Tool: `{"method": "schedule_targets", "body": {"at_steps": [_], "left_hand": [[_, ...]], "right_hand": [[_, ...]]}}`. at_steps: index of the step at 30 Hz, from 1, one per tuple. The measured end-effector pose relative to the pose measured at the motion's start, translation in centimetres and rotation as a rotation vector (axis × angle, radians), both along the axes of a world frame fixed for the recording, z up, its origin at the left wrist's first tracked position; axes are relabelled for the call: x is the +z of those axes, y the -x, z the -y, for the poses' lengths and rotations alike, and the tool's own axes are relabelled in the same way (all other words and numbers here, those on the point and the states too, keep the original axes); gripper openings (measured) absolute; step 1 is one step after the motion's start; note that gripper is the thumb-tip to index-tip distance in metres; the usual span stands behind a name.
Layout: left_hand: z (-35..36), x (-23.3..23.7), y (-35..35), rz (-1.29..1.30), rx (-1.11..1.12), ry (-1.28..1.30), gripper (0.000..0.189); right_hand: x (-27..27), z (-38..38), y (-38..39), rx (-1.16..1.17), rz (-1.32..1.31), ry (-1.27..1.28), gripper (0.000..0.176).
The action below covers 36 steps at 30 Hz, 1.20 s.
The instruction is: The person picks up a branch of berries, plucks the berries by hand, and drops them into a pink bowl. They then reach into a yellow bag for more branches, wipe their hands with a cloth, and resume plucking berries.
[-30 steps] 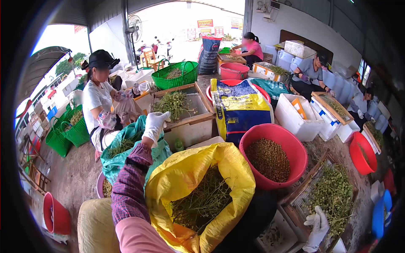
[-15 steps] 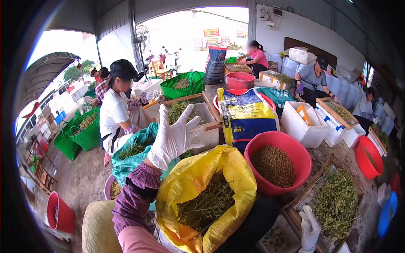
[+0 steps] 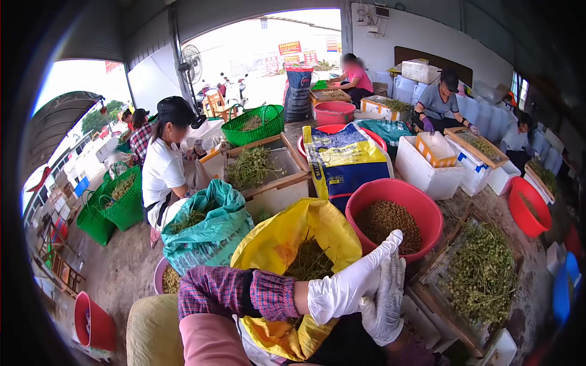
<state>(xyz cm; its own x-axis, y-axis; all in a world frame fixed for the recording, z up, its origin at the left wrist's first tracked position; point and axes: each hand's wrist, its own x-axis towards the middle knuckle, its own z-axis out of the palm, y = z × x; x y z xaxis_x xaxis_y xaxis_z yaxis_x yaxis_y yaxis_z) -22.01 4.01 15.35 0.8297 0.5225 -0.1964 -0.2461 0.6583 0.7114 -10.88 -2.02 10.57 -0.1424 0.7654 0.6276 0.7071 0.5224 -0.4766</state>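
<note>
My left hand (image 3: 348, 282), in a white glove below a plaid sleeve, reaches across the yellow sack (image 3: 271, 244). It meets my right hand (image 3: 384, 311), also white-gloved, and the two palms press together with fingers stretched out. Neither hand shows anything in it, though the space between the palms is hidden. Dry stems (image 3: 308, 259) fill the sack below. Just beyond my fingertips stands a red tub (image 3: 430, 210) of small round brownish fruits (image 3: 390, 221). To the right, a wood-framed mesh screen (image 3: 436, 274) bears a heap of green fruit clusters (image 3: 487, 274).
A teal sack (image 3: 207, 244) sits on the left beside a person in a white shirt (image 3: 163, 165). Behind are a wooden tray (image 3: 287, 155), a blue-yellow bag (image 3: 348, 161) and a white foam box (image 3: 424, 171). Other people sit farther back.
My left hand has swung down and right from its raised, spread position. My right hand has moved left from the mesh screen, and the two now touch. The view has shifted slightly.
</note>
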Motion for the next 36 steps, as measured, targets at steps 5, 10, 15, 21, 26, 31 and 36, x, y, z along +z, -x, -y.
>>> {"method": "schedule_targets", "body": {"at_steps": [5,10,15,21,26,31,36], "left_hand": [[-1.9,2.7,0.8,0.009,0.160,0.127,0.072],[-3.6,5.1,5.0,-0.001,0.295,-0.313,0.050],[-5.0,6.3,10.9,-0.042,0.395,-0.423,0.038],[-6.2,6.5,15.6,-0.055,0.695,-0.453,0.032],[-8.6,2.8,17.0,-0.822,0.618,-1.287,0.048],[-8.5,0.6,18.6,-1.320,0.175,-1.504,0.073],[-11.2,-4.9,24.6,-1.231,0.063,-1.031,0.043]], "right_hand": [[2.0,1.5,-0.9,0.223,0.166,0.053,0.078],[2.1,2.7,-3.3,0.185,0.032,0.112,0.056],[2.7,2.6,-7.0,0.029,-0.308,0.158,0.039],[9.7,2.5,-10.8,-0.156,-0.225,0.043,0.033],[16.4,1.2,-12.8,-0.240,-0.177,0.010,0.028],[23.5,-2.1,-14.8,-0.166,0.047,-0.229,0.025],[13.3,-5.5,-15.2,0.102,-0.607,0.128,0.029]]}}
